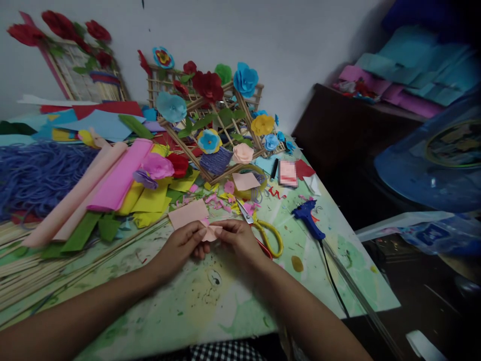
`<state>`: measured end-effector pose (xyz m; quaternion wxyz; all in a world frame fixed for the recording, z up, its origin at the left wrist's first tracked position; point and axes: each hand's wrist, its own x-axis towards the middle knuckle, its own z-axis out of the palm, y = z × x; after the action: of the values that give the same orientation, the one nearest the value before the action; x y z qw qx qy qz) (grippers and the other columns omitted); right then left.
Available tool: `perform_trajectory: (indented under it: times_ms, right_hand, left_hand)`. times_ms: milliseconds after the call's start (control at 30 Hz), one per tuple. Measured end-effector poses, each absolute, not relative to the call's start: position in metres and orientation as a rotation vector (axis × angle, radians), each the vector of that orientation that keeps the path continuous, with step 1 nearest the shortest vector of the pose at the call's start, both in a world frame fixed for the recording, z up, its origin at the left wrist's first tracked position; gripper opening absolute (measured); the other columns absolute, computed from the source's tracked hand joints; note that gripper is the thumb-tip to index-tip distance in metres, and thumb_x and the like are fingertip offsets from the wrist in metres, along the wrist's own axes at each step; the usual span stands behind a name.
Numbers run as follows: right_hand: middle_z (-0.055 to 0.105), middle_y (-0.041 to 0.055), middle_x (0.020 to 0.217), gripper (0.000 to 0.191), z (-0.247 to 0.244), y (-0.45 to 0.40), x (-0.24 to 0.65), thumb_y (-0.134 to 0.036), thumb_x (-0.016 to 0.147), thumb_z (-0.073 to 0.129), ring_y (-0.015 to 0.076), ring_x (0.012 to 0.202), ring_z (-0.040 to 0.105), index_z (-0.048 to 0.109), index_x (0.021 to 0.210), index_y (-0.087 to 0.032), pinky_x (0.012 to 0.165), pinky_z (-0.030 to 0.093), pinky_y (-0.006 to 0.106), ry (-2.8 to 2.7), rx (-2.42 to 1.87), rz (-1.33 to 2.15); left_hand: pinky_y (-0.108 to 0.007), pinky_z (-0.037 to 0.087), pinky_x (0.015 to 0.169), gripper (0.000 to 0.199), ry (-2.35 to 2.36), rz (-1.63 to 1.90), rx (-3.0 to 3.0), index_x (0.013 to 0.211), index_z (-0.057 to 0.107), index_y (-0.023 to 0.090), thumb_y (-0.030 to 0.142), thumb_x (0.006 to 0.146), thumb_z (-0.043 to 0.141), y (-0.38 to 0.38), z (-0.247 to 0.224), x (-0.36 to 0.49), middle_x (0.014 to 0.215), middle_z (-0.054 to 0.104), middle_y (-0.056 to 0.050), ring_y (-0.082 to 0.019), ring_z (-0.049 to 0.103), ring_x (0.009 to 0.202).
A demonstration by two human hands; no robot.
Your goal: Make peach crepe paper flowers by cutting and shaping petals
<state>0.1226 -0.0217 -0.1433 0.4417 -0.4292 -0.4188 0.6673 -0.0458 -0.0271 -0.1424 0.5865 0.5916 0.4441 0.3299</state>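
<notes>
Between my left hand (190, 240) and my right hand (237, 238) is a small peach paper petal (213, 233), pinched at both sides by thumbs and fingers. Just behind my left hand lies a larger peach paper sheet (189, 213). Scissors (276, 238) with yellow and red handles rest beside my right hand, blades pointing away and partly open. Farther right lies a blue glue gun (310, 219) with its black cord trailing toward the table's front edge. Another peach paper piece (245, 181) sits on a yellow roll of tape, and a finished peach flower (243, 153) is behind it.
Bamboo lattice frames (212, 178) with paper flowers lean at the back. To the left are purple yarn (41, 175), rolled pink paper (120, 175), yellow and green pieces and bamboo sticks (33, 281). Glue sticks (356, 293) cross the right table edge. Paper scraps litter the middle.
</notes>
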Motion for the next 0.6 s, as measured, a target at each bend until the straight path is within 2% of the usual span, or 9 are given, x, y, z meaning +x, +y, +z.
perform_trajectory:
  times_ms: [133, 233, 333, 500, 600]
  right_hand:
    - [0.055, -0.0033, 0.056, 0.022, -0.141, -0.023, 0.122, -0.036, 0.062, 0.073, 0.0069, 0.048, 0.040, 0.064, 0.067, -0.016, 0.049, 0.031, 0.022, -1.070, -1.116, 1.635]
    - [0.057, -0.0026, 0.058, 0.020, -0.140, -0.025, 0.120, -0.034, 0.064, 0.071, 0.0085, 0.052, 0.044, 0.062, 0.064, -0.017, 0.053, 0.034, 0.022, -1.146, -1.196, 1.541]
    - [0.055, -0.0032, 0.057, 0.019, -0.136, -0.027, 0.118, -0.032, 0.064, 0.070, 0.0092, 0.054, 0.045, 0.058, 0.060, -0.017, 0.055, 0.035, 0.022, -1.177, -1.261, 1.463]
    - [0.048, -0.0039, 0.053, 0.033, -0.131, -0.030, 0.115, -0.042, 0.060, 0.073, 0.0089, 0.051, 0.040, 0.052, 0.055, -0.017, 0.049, 0.030, 0.022, -1.173, -1.352, 1.450]
    - [0.045, -0.0045, 0.053, 0.040, -0.132, -0.030, 0.115, -0.049, 0.057, 0.075, 0.0083, 0.051, 0.037, 0.051, 0.055, -0.017, 0.049, 0.028, 0.022, -1.176, -1.329, 1.456]
  left_hand:
    - [-0.025, 0.046, 0.057, 0.032, 1.097, 0.802, 1.422, 0.077, 0.055, 0.019, 0.048, 0.088, 0.048, -0.027, -0.142, -0.046, 0.067, 0.062, 0.000, -0.014, 0.058, 0.059]
    - [-0.029, 0.050, 0.070, 0.027, 1.185, 0.912, 1.542, 0.097, 0.061, 0.021, 0.044, 0.084, 0.057, -0.027, -0.142, -0.049, 0.089, 0.066, -0.004, -0.019, 0.062, 0.080]
    - [-0.031, 0.048, 0.081, 0.034, 1.209, 0.930, 1.789, 0.110, 0.063, 0.024, 0.040, 0.080, 0.064, -0.027, -0.143, -0.053, 0.108, 0.065, -0.007, -0.021, 0.060, 0.094]
    - [-0.032, 0.046, 0.087, 0.032, 1.170, 0.906, 1.999, 0.103, 0.067, 0.024, 0.038, 0.074, 0.070, -0.029, -0.142, -0.054, 0.102, 0.067, -0.008, -0.025, 0.059, 0.099]
    - [-0.031, 0.047, 0.082, 0.024, 1.190, 0.925, 1.839, 0.094, 0.068, 0.022, 0.038, 0.076, 0.067, -0.029, -0.140, -0.052, 0.095, 0.068, -0.007, -0.023, 0.061, 0.092]
